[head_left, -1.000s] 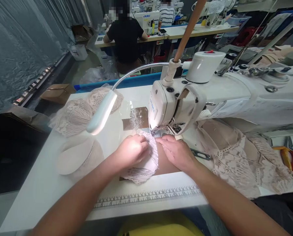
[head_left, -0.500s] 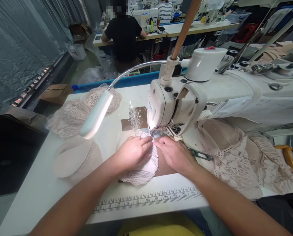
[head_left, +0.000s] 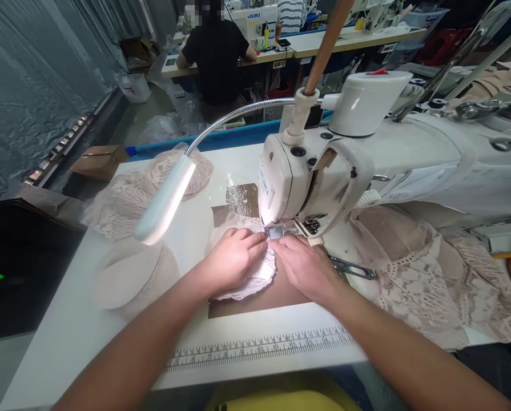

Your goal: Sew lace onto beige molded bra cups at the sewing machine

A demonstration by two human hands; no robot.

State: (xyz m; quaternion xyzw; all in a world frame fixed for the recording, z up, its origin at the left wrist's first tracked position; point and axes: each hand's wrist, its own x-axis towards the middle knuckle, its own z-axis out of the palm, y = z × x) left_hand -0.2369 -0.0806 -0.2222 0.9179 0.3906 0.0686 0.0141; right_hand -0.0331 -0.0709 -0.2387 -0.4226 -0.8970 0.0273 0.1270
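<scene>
From where I stand, the pale lace piece (head_left: 261, 277) lies under the head of the white sewing machine (head_left: 281, 180), set in from the near edge of the worktop (head_left: 62, 342), its lower part over a brown patch (head_left: 246, 308). The person's left hand (head_left: 233, 257) rests on it, fingers bent and pressed together, the tips close by the needle; whether they pinch the cloth I cannot tell. The right hand (head_left: 304, 265) comes in from the other side, fingers together and pointing at the same spot, and I can't see whether it grips the lace or just touches its edge. Along the near edge runs a printed ruler (head_left: 259, 349). Towards the left edge sits a smooth pale cup (head_left: 129, 277), with lace cups (head_left: 124, 205) heaped beyond it towards the far left corner, partly behind a lit lamp (head_left: 165, 202). Lace garments (head_left: 413, 279) spread towards the right edge, near a dark slotted tool (head_left: 353, 268).
</scene>
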